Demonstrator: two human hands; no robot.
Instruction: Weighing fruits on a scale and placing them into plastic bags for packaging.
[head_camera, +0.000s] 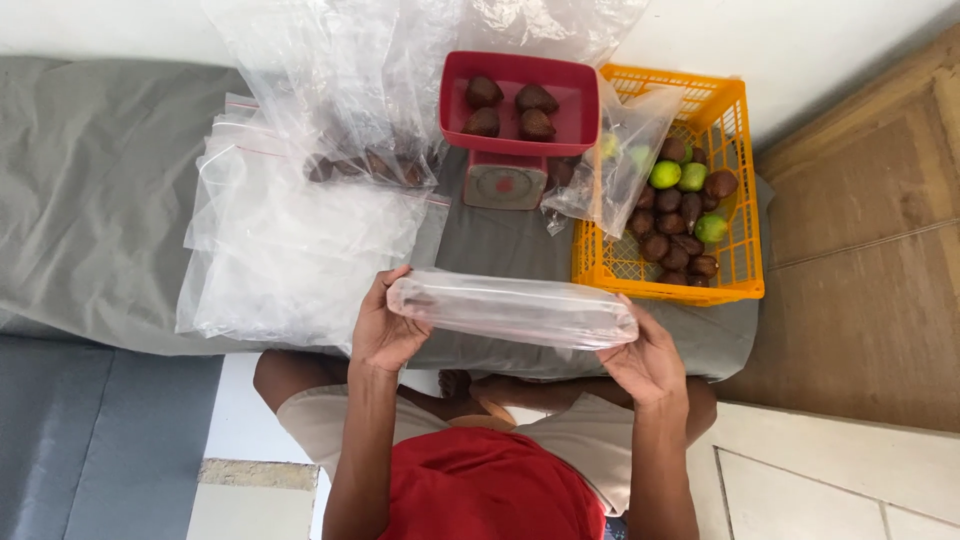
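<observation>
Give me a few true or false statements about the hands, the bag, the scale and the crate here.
1. Both hands, left hand and right hand, hold a clear plastic bag. True.
2. The red scale tray is empty. False: four brown scaly fruits lie in it.
3. The orange crate holds brown fruits and green ones. True.
4. The crate stands left of the scale. False: it stands right of it.
</observation>
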